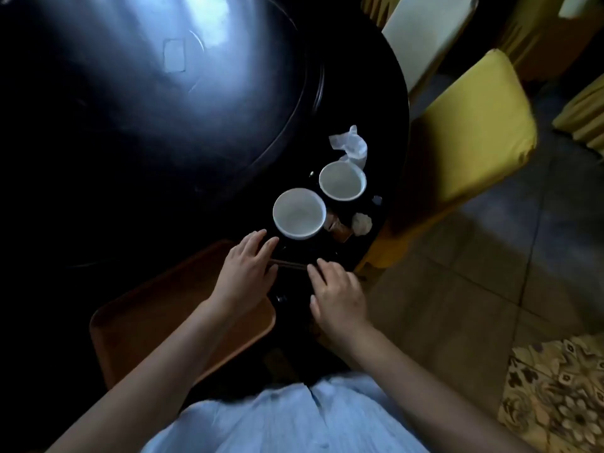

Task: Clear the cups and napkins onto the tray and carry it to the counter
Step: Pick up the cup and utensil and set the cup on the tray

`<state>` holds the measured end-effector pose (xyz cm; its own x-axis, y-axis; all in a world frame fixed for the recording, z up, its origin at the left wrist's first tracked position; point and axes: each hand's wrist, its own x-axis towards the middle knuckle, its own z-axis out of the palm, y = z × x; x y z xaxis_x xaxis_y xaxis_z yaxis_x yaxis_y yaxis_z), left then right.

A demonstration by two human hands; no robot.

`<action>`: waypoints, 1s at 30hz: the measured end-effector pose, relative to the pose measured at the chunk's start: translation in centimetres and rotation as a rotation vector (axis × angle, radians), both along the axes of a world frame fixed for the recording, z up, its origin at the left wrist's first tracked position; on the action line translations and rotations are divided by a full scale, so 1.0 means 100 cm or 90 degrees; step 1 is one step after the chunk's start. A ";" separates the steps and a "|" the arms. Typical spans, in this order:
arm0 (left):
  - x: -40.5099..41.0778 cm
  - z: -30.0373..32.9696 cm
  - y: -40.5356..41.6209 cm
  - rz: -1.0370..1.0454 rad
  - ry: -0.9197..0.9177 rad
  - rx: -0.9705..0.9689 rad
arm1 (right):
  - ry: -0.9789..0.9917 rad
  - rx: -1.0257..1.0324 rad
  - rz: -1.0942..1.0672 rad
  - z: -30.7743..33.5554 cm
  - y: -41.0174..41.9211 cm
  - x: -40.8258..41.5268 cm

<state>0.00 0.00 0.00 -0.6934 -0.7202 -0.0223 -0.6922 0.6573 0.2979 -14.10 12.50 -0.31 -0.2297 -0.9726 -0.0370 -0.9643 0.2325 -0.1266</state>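
Note:
Two empty white cups stand on the black table: the near cup (299, 213) and the far cup (342, 181) to its right. A crumpled white napkin (350, 145) lies just beyond the far cup. A smaller wadded napkin (361, 223) and a brown scrap (340, 229) lie right of the near cup. The brown tray (157, 315) sits on the table's near edge, left of the cups. My left hand (246, 274) hovers over the tray's far right corner, fingers apart, fingertips close to the near cup. My right hand (336, 294) is flat and spread beside it, holding nothing.
The black round table has a raised central turntable (147, 93) filling the left and top. Thin brown sticks (287, 264) lie between my hands. Yellow-covered chairs (467, 132) stand tight against the table's right edge. Tiled floor and a patterned rug (555, 397) lie to the right.

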 end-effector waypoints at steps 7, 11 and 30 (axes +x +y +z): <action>-0.052 -0.031 -0.047 0.046 -0.108 0.052 | 0.013 0.021 0.152 -0.034 -0.032 -0.019; -0.067 -0.038 -0.063 0.074 -0.140 0.088 | 0.045 -0.018 0.201 -0.043 -0.044 -0.024; -0.078 -0.034 -0.089 0.526 0.247 0.693 | -0.135 0.129 0.127 -0.032 -0.054 -0.058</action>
